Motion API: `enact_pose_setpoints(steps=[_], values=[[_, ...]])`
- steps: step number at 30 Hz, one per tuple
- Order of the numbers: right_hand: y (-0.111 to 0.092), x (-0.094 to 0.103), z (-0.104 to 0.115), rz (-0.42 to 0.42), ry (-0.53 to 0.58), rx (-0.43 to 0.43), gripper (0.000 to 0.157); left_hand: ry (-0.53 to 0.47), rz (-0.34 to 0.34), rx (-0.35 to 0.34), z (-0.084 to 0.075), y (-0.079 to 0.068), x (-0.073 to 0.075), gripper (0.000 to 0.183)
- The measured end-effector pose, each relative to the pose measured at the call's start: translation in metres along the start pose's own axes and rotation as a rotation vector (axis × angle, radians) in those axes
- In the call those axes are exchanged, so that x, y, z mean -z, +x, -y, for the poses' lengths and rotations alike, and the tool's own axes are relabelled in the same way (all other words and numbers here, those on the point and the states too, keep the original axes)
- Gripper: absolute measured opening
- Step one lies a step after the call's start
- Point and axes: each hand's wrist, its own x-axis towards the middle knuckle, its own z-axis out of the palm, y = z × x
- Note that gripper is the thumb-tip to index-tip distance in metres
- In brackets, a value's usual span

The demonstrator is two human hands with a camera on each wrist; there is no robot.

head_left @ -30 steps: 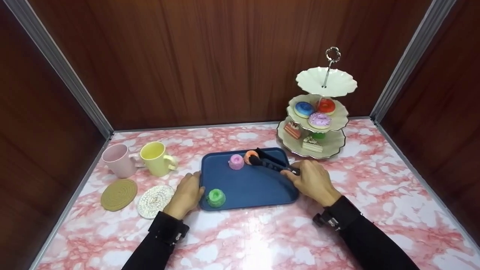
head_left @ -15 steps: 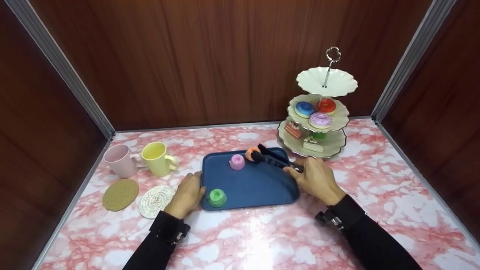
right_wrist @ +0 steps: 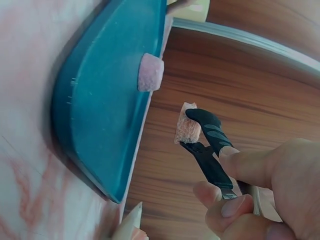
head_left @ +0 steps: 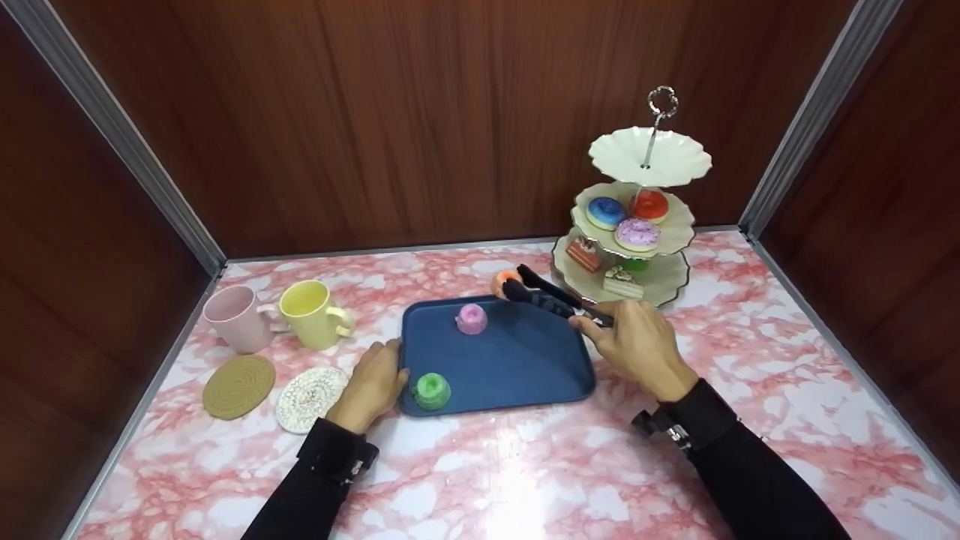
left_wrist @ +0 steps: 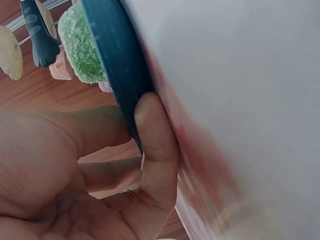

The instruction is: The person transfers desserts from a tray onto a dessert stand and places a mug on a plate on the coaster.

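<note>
Right hand (head_left: 637, 341), fingers curled, grips black tongs (head_left: 541, 301) pinching an orange cake (head_left: 500, 283); left hand (head_left: 370, 384) pinches the edge of the blue tray (head_left: 502, 364).

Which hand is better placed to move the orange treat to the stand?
Probably the right hand: nearer the tiered stand, its tongs hold the orange treat, while the left hand grips the tray.

No readable text, labels or numbers — pale marks (right_wrist: 73, 81) on tray (right_wrist: 105, 115), possibly scuffs.
</note>
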Motion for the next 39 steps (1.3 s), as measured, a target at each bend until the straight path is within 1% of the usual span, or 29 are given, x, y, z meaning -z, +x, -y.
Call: enact_pose_setpoints(steps=[6,11,15,19,24,30,35,39], values=[[0.005,0.009,0.001,-0.044,-0.008,0.012,0.027,-0.004,-0.004,0.001,0.000,0.000,0.000,0.051],[0.009,0.018,-0.001,-0.085,0.006,0.020,0.028,-0.010,-0.007,-0.009,-0.001,0.001,0.000,0.050],[0.011,0.024,-0.003,-0.114,0.010,0.026,0.029,-0.019,0.004,0.006,-0.001,0.001,-0.001,0.051],[0.015,0.031,-0.003,-0.141,0.009,0.014,0.030,-0.013,0.008,0.023,-0.002,0.002,-0.001,0.051],[0.020,0.041,0.000,-0.160,0.005,-0.011,0.033,0.003,0.002,0.027,-0.002,0.002,-0.001,0.051],[0.030,0.053,0.003,-0.204,-0.003,0.004,0.034,0.014,-0.008,0.002,0.000,0.001,-0.002,0.051],[0.042,0.066,0.006,-0.259,-0.009,0.006,0.037,0.020,-0.017,0.004,0.000,0.002,-0.002,0.051],[0.050,0.077,0.006,-0.297,-0.010,0.001,0.039,0.009,-0.011,0.013,-0.002,0.002,0.000,0.051]])
